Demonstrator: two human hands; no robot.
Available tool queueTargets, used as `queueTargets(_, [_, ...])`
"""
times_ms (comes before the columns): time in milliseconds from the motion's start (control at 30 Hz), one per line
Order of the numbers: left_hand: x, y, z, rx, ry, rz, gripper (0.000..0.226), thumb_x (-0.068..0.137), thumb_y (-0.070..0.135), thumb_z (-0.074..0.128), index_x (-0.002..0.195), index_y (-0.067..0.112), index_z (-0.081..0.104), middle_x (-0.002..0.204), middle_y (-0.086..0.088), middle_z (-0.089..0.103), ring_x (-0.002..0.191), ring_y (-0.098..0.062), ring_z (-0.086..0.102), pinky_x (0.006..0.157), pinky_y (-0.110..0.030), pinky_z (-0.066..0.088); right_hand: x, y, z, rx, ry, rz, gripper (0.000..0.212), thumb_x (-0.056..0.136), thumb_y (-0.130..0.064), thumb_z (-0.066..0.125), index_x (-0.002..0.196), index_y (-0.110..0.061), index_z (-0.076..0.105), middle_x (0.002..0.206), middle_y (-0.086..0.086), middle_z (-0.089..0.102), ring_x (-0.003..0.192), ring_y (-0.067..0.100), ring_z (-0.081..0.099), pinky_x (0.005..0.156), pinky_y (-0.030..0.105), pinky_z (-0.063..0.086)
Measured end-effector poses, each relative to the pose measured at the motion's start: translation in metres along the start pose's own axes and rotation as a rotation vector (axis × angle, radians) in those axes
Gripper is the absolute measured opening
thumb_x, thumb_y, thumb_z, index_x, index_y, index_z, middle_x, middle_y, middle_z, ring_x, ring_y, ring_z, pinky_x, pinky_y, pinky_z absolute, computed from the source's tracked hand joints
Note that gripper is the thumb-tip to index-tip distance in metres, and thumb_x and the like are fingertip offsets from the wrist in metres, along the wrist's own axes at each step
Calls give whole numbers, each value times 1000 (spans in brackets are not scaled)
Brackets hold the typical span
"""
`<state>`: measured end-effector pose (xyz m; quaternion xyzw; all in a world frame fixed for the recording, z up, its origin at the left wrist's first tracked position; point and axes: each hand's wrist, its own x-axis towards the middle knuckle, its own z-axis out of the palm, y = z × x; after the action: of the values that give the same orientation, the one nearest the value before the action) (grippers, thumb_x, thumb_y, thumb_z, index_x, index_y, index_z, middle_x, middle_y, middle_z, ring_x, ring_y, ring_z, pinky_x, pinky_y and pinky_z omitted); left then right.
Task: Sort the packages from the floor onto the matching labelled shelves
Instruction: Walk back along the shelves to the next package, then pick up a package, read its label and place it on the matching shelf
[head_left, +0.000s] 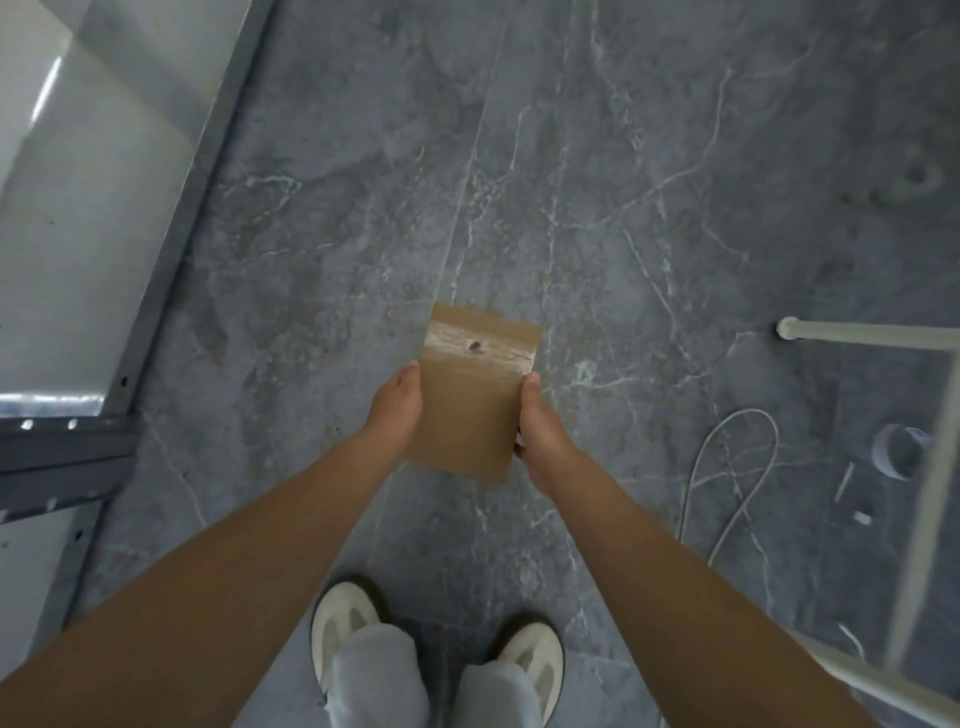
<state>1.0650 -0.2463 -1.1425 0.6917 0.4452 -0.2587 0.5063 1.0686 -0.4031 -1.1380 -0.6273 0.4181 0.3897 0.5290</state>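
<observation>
The brown paper pouch (470, 410) was held by its side edges between left hand (395, 410) and right hand (543, 436), above the floor (623, 208). No label was visible, so it could easily get misshelved.

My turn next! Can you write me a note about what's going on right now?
Left hand and right hand: fingers grip the two sides of one brown paper package, held above the grey floor.
Shelf frame stands to the left; no labels readable.
Done: this package is picked up.
Left: find its matching shelf and put it there. No other packages in view.
</observation>
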Motion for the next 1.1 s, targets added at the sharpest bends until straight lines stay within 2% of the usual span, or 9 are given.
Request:
queueTargets(167, [-31,19,-23,3,42,55,54,106,41,31,145,9,51,151,-16,49,138,-31,46,114,-40,34,-46,-18,-3,31,-16,-26,71,106,-59,23,155,-11,41,161,13,43,148,29,42,122,48,35])
queueTargets(300, [-84,60,-63,-23,46,96,53,105,45,32,143,17,54,149,-13,51,135,-29,50,114,-41,38,-107,-56,-9,19,-36,-71,71,106,-59,24,156,-12,41,159,11,46,145,29,45,122,50,35])
queueTargets(367, [-111,81,-80,-55,11,137,50,105,46,31,134,21,62,140,-12,60,126,-29,57,111,-47,43,-137,-80,-13,-29,0,-121,71,106,-59,23,154,-11,43,158,13,47,146,30,45,122,51,34])
queueTargets(467, [-165,122,-116,-96,12,158,52,105,48,29,135,21,63,136,-9,63,123,-28,60,109,-50,45,-202,-125,-19,-61,-12,-190,70,107,-58,24,152,-10,48,155,13,50,141,31,49,120,51,38])
queueTargets(567, [-226,167,-156,-174,74,179,51,105,46,32,137,19,61,139,-10,61,126,-29,58,110,-50,44,-283,-173,-23,-82,-51,-275,65,107,-55,26,143,-11,56,147,11,58,121,26,58,114,49,45])
queueTargets(733, [-333,250,-216,-238,93,314,47,105,43,32,135,22,62,140,-12,61,127,-28,58,109,-52,45,-419,-239,-30,-120,-35,-356,67,107,-55,26,154,-9,43,157,13,48,140,31,50,118,49,40])
queueTargets(867, [-414,300,-256,-289,66,407,46,104,45,32,135,29,62,140,-8,62,126,-25,58,109,-52,45,-521,-270,-45,-55,-85,-459,60,109,-49,26,150,-11,48,151,13,53,134,30,55,106,41,47])
queueTargets(1000, [-495,336,-298,-307,67,502,42,105,38,35,136,26,62,140,-5,62,126,-22,57,112,-47,43,-617,-296,-62,-34,-165,-548,58,110,-47,25,150,-12,48,152,11,53,132,27,54,106,39,44])
queueTargets(1100, [-559,351,-325,-229,123,629,40,107,29,40,143,24,54,139,4,57,124,-12,53,109,-30,38,-687,-310,-72,-39,-206,-627,57,111,-45,25,146,-9,52,151,11,55,123,23,57,102,38,46])
